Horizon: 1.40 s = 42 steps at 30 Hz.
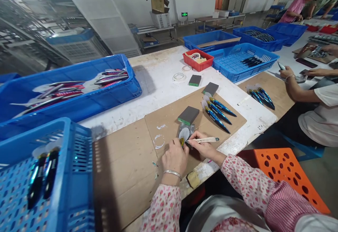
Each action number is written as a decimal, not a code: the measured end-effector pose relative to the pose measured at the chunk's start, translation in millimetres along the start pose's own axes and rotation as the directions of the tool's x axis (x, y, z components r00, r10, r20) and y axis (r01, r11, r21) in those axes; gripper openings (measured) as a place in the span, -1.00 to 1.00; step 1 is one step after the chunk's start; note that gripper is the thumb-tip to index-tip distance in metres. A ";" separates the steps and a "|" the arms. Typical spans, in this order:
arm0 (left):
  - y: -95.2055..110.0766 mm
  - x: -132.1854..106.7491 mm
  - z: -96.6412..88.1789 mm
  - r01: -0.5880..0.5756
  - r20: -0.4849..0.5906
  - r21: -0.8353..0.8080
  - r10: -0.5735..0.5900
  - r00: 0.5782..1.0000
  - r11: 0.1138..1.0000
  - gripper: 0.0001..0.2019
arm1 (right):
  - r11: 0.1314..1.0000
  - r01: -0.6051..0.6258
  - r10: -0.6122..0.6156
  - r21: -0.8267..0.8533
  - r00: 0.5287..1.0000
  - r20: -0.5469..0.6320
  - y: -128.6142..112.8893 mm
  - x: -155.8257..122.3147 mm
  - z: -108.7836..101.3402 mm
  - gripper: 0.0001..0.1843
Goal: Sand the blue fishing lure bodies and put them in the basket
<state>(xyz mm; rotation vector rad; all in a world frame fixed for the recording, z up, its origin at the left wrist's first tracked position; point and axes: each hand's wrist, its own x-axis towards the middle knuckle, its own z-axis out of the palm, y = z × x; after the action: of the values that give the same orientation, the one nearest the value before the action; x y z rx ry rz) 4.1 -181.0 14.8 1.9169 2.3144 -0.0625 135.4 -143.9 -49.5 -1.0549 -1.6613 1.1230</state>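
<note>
From my distant post, I find the left hand (pixel 175 158), toward 6 o'clock, hiding most of the gold-ended piece (pixel 182 140) it pinches. Toward 5, fingers of the right hand (pixel 202 146) crowd the front of the pale-handled tool (pixel 207 140), so I can't make out its tip. Lettering on the blue lures (pixel 217 115) at 3 is too small to read. The left edge crops my slotted crate (pixel 64 160) at 8 and deep bin (pixel 111 96) at 9; racks (pixel 23 45) at 10 blur. The right edge cuts off a co-worker (pixel 324 119) at 3.
</note>
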 end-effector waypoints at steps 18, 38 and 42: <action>-1.1 0.7 10.8 -0.011 -0.020 -0.021 0.011 1.000 1.000 -0.78 | 0.998 -0.062 0.064 0.027 0.993 -0.104 5.2 3.6 5.7 -0.75; -27.6 -4.1 0.6 -0.138 0.044 -0.110 0.143 0.989 0.984 -0.73 | 0.931 -0.113 0.204 0.348 0.950 -0.237 0.6 12.5 -1.4 -0.70; -49.2 -1.2 1.4 -0.213 -0.031 -0.052 0.211 0.977 0.976 -0.73 | 0.912 -0.102 0.200 0.397 0.956 -0.214 -5.3 19.4 -12.9 -0.70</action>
<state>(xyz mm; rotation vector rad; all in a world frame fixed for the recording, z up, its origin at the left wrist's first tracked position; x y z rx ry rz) -43.8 -191.6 10.9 2.1351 2.0879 0.0469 141.0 -123.9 -37.7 -1.0324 -1.1170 1.2934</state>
